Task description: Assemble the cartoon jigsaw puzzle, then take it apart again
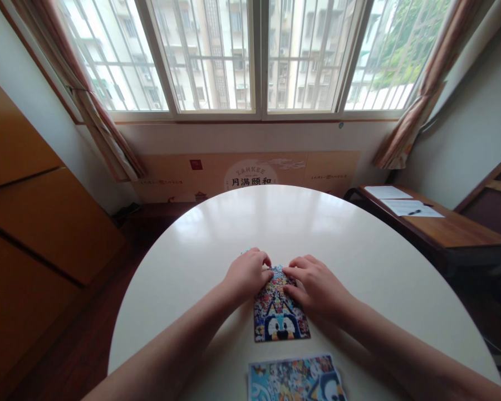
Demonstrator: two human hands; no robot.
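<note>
Clock positions are read from the centre of the puzzle [278, 312], with 12 toward the window [217, 55].

Puzzle: flat on the round white tabletop [183, 289], its dog face at the 6 o'clock end. The far edge is uneven and partly covered by the hands.

Left hand [248, 274]: at 11 o'clock, over the upper left edge. Its fingers [266, 259] are curled, with the thumb and index tips close together; whether a piece is held between them cannot be determined.

Right hand [319, 283]: at 1 o'clock. Its fingers are partly spread, the index tip at the far right corner and the thumb apart from it, lower on the right side. No grasped part is visible between them.

Small blue item [245, 252]: at 11 o'clock, just beyond the left hand, mostly hidden; type not identifiable.

Printed sheet [294, 379]: at 6 o'clock, near but apart from the puzzle, showing similar artwork; cut off by the view.

Side table [463, 234]: at 2 o'clock, carrying white papers [409, 207] and dark pen-like objects.
</note>
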